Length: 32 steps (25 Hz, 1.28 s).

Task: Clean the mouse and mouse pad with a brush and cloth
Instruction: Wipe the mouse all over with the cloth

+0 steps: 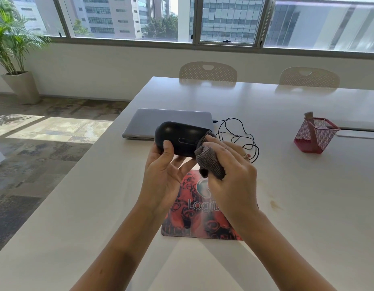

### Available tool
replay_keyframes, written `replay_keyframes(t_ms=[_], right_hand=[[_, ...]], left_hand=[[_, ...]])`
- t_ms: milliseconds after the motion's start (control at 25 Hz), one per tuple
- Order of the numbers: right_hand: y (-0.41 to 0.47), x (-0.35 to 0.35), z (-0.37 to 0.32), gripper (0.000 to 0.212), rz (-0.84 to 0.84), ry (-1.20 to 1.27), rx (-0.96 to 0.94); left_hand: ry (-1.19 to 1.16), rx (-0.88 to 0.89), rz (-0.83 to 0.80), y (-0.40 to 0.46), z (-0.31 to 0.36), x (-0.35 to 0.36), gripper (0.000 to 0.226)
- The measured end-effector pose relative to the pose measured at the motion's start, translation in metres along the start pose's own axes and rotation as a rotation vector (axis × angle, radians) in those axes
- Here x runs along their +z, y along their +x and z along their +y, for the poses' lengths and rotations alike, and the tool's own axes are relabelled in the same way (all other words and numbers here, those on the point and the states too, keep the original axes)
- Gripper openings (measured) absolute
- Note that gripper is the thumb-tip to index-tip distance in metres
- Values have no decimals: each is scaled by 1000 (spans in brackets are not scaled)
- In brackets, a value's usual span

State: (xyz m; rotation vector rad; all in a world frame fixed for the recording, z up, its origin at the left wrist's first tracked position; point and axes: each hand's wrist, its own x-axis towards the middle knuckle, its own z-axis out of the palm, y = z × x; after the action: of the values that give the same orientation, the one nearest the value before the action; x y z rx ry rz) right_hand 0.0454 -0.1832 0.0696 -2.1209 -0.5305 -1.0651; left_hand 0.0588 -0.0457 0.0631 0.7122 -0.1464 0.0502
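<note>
My left hand (165,177) holds a black wired mouse (179,137) lifted above the table, thumb on its side. A bunched grey cloth (210,159) is gripped in my right hand (230,177) and pressed against the right end of the mouse. Below both hands lies a red and black mouse pad (194,223) with a white logo, flat on the white table (98,206); my right hand and wrist cover part of it. A brush handle (309,120) stands in the red mesh holder (315,136) at the right.
A closed grey laptop (167,118) lies behind the mouse, with the black mouse cable (242,133) looped to its right. Two pale chairs (208,73) stand at the table's far edge. A potted palm (16,59) stands on the floor at the left.
</note>
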Motion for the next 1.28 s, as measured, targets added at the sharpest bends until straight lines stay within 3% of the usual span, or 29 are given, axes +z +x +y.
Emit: replay_keyframes(t_ms=[280, 480, 1120, 1280], right_hand=[[2, 3, 2, 35, -109, -33, -206], [-2, -4, 15, 39, -124, -117, -129], [19, -21, 9, 33, -284, 37, 48], [20, -20, 15, 31, -170, 148, 156]], left_hand=[[117, 13, 50, -7, -7, 1, 48], [57, 16, 47, -3, -3, -1, 48], [199, 2, 39, 0, 0, -9, 42], [174, -15, 70, 3, 2, -7, 51]])
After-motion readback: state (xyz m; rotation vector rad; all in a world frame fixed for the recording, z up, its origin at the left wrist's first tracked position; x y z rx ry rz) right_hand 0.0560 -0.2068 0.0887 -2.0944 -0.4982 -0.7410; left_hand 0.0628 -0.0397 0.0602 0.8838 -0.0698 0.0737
